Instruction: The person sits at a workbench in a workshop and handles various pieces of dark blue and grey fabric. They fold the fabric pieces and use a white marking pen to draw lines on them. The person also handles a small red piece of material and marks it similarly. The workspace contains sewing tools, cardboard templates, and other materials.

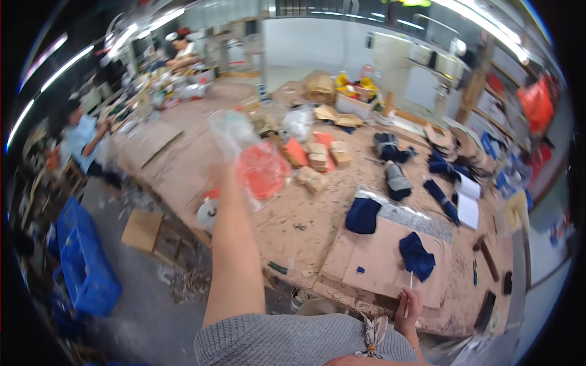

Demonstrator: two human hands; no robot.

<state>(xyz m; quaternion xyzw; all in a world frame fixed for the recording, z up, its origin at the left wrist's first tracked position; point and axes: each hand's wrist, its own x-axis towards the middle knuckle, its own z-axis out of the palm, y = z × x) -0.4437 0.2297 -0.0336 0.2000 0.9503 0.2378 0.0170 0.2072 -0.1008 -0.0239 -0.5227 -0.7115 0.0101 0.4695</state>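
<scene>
My left arm reaches far forward over the table. My left hand (222,175) is smeared by motion beside a clear plastic bag with red contents (262,171); its fingers cannot be made out, nor whether it touches the bag. Close to my body, my right hand (410,305) is closed around a thin white pen-like stick (411,280). The stick's tip meets the lower edge of a dark blue fabric piece (417,255) on a flat board (381,244). Another dark blue piece (363,215) and a small blue scrap (361,269) lie on the same board.
Tied tan bundles (318,157) and dark blue bundles (398,181) lie farther back. To the right are an open notebook (468,201) and a hammer (487,256). A wooden stool (143,230) and blue crate (85,262) stand left of the table. Two other people sit at far left.
</scene>
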